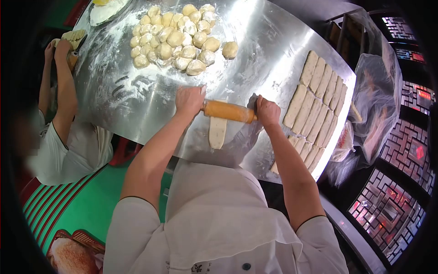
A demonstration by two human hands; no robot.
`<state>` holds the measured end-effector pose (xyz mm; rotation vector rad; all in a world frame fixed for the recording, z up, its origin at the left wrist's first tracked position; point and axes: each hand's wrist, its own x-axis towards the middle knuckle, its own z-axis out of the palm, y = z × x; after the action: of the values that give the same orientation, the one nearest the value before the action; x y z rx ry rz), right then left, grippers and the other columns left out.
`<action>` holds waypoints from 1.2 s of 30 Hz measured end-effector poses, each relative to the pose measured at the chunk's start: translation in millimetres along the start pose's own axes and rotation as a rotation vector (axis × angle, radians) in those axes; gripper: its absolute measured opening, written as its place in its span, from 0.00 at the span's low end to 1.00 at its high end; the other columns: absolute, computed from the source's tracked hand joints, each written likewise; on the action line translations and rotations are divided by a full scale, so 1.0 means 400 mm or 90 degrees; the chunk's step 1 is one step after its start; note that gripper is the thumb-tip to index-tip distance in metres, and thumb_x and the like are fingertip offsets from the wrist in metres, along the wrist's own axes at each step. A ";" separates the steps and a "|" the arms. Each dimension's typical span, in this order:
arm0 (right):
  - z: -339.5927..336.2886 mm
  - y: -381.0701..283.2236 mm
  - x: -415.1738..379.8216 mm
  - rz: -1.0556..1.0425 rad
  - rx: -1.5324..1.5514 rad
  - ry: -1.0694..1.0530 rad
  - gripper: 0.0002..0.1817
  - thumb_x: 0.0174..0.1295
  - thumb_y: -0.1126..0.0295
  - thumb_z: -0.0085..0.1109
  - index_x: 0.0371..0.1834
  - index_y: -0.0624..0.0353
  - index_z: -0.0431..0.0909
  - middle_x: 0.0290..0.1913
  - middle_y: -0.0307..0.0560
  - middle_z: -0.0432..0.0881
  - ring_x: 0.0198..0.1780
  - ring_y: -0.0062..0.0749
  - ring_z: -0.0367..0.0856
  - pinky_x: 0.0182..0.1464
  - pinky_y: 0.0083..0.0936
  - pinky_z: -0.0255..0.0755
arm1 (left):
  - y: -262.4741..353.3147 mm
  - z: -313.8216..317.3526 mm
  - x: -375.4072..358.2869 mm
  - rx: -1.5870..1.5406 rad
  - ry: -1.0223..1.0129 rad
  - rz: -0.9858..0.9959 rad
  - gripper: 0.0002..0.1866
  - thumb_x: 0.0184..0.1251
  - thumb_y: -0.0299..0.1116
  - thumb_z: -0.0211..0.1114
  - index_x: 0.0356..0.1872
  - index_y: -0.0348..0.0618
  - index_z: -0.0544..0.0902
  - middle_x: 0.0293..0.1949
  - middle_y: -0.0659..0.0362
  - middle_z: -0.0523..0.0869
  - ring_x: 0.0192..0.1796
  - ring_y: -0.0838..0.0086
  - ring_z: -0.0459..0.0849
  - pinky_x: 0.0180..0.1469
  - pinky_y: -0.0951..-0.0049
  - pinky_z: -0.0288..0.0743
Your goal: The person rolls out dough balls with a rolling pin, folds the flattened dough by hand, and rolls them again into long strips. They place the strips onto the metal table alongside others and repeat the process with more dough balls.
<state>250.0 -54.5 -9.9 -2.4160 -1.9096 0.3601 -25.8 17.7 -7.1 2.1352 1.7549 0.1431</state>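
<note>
My left hand (190, 99) is closed round the left handle of a wooden rolling pin (228, 112). At its other end my right hand (268, 111) grips the right handle. The pin lies across a flat, pale strip of dough (217, 134), which shows on both sides of it. A dark patch beside my right hand cannot be made out. Beyond the pin sits a floury cluster of dough balls (171, 39), with one ball (230, 50) slightly apart at its right. To the right of my right hand, speckled dough strips (299, 112) lie side by side in rows.
The metal table (255, 73) is dusted with flour, mostly at left. A bowl of flour (107, 11) stands at the far left edge. Another person (68, 146) works at left, hands on a ridged pale piece. Clear plastic bags (372, 105) hang beyond the right edge.
</note>
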 end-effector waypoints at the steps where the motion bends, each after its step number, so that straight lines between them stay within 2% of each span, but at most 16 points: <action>1: -0.008 0.000 0.043 0.006 -0.016 -0.003 0.27 0.74 0.54 0.41 0.23 0.56 0.82 0.24 0.56 0.83 0.28 0.52 0.84 0.33 0.44 0.77 | 0.012 -0.014 0.040 0.000 -0.017 -0.010 0.25 0.72 0.50 0.52 0.26 0.42 0.88 0.28 0.45 0.87 0.36 0.51 0.85 0.59 0.51 0.69; 3: 0.021 0.022 0.077 -0.038 -0.025 0.007 0.27 0.74 0.54 0.41 0.23 0.55 0.82 0.24 0.55 0.84 0.28 0.52 0.84 0.33 0.44 0.77 | 0.015 -0.014 0.068 0.025 -0.012 -0.006 0.25 0.72 0.50 0.51 0.29 0.41 0.88 0.31 0.46 0.87 0.38 0.52 0.85 0.60 0.51 0.68; 6: 0.063 0.035 -0.003 -0.063 -0.029 0.008 0.26 0.74 0.54 0.41 0.23 0.55 0.82 0.24 0.54 0.84 0.27 0.51 0.84 0.33 0.44 0.77 | 0.012 -0.018 -0.003 -0.007 -0.015 -0.020 0.23 0.72 0.47 0.52 0.28 0.42 0.87 0.31 0.49 0.87 0.39 0.55 0.85 0.57 0.52 0.68; 8: 0.033 0.005 -0.109 -0.055 0.022 -0.005 0.25 0.73 0.55 0.44 0.21 0.55 0.81 0.23 0.53 0.83 0.26 0.49 0.83 0.31 0.43 0.76 | -0.016 0.005 -0.103 -0.033 0.077 0.064 0.19 0.71 0.44 0.55 0.25 0.44 0.85 0.29 0.54 0.86 0.38 0.58 0.83 0.51 0.55 0.68; 11: 0.033 -0.006 -0.272 -0.030 0.094 -0.032 0.23 0.71 0.57 0.48 0.19 0.56 0.79 0.21 0.53 0.82 0.24 0.50 0.82 0.29 0.44 0.75 | -0.021 -0.016 -0.277 -0.006 0.030 0.086 0.14 0.67 0.40 0.59 0.25 0.44 0.83 0.29 0.54 0.84 0.37 0.60 0.81 0.47 0.57 0.66; 14: 0.025 0.000 -0.369 -0.077 0.123 -0.054 0.21 0.70 0.58 0.50 0.20 0.56 0.79 0.20 0.53 0.81 0.23 0.50 0.81 0.28 0.43 0.76 | -0.059 0.020 -0.413 -0.020 0.065 0.161 0.15 0.66 0.39 0.60 0.20 0.46 0.81 0.24 0.57 0.82 0.31 0.62 0.80 0.45 0.59 0.65; 16: 0.021 0.001 -0.391 -0.090 0.143 -0.053 0.21 0.70 0.58 0.50 0.20 0.56 0.80 0.20 0.52 0.81 0.23 0.50 0.82 0.28 0.43 0.76 | -0.060 0.002 -0.438 -0.051 0.043 0.145 0.15 0.66 0.38 0.60 0.19 0.46 0.81 0.23 0.56 0.82 0.30 0.61 0.80 0.44 0.59 0.65; 20: 0.035 -0.002 -0.332 -0.068 0.132 -0.068 0.22 0.71 0.58 0.49 0.21 0.56 0.80 0.21 0.53 0.82 0.23 0.51 0.81 0.28 0.44 0.76 | -0.072 -0.024 -0.325 -0.093 -0.014 0.139 0.16 0.67 0.39 0.59 0.21 0.44 0.83 0.22 0.53 0.84 0.29 0.59 0.80 0.45 0.57 0.66; 22: 0.032 -0.014 -0.234 -0.038 0.102 -0.042 0.23 0.72 0.57 0.47 0.21 0.56 0.80 0.21 0.54 0.82 0.23 0.52 0.82 0.28 0.44 0.76 | -0.063 -0.016 -0.206 0.004 -0.085 0.086 0.20 0.70 0.43 0.56 0.22 0.42 0.84 0.24 0.49 0.84 0.29 0.56 0.81 0.46 0.55 0.66; 24: 0.019 -0.018 -0.111 -0.008 0.064 -0.014 0.25 0.73 0.56 0.45 0.21 0.56 0.80 0.22 0.55 0.82 0.24 0.52 0.82 0.29 0.44 0.76 | -0.042 -0.018 -0.085 0.015 -0.054 0.035 0.24 0.72 0.47 0.52 0.23 0.42 0.86 0.25 0.48 0.85 0.31 0.54 0.83 0.50 0.53 0.68; 26: 0.007 -0.008 -0.005 0.014 0.021 0.002 0.26 0.73 0.55 0.43 0.21 0.56 0.81 0.23 0.56 0.83 0.26 0.53 0.83 0.31 0.44 0.77 | -0.038 0.009 0.015 0.000 0.057 0.043 0.24 0.73 0.45 0.52 0.23 0.40 0.85 0.24 0.45 0.84 0.31 0.49 0.82 0.51 0.52 0.69; 28: -0.002 -0.006 0.029 0.025 -0.003 0.003 0.26 0.74 0.55 0.42 0.22 0.56 0.81 0.23 0.56 0.83 0.27 0.53 0.83 0.32 0.43 0.78 | -0.027 0.000 0.056 0.002 0.041 0.038 0.24 0.73 0.45 0.52 0.24 0.39 0.85 0.24 0.45 0.84 0.31 0.49 0.82 0.51 0.52 0.69; 33: 0.036 -0.006 -0.079 0.014 0.043 -0.044 0.26 0.74 0.54 0.40 0.27 0.55 0.83 0.26 0.55 0.84 0.29 0.53 0.84 0.35 0.44 0.78 | -0.038 -0.019 -0.067 -0.039 -0.018 0.037 0.22 0.73 0.45 0.51 0.25 0.42 0.85 0.29 0.49 0.86 0.35 0.54 0.84 0.51 0.54 0.67; 36: 0.027 -0.025 -0.229 -0.013 0.068 -0.095 0.26 0.74 0.53 0.40 0.26 0.56 0.82 0.26 0.54 0.84 0.28 0.51 0.83 0.33 0.43 0.77 | -0.074 0.005 -0.227 -0.027 0.034 0.106 0.18 0.71 0.40 0.54 0.23 0.44 0.82 0.28 0.53 0.83 0.38 0.59 0.81 0.49 0.56 0.65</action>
<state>218.6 -141.6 -4.5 -2.3596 -1.9158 0.6414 -72.4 -65.7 -5.3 2.2640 1.5849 0.2809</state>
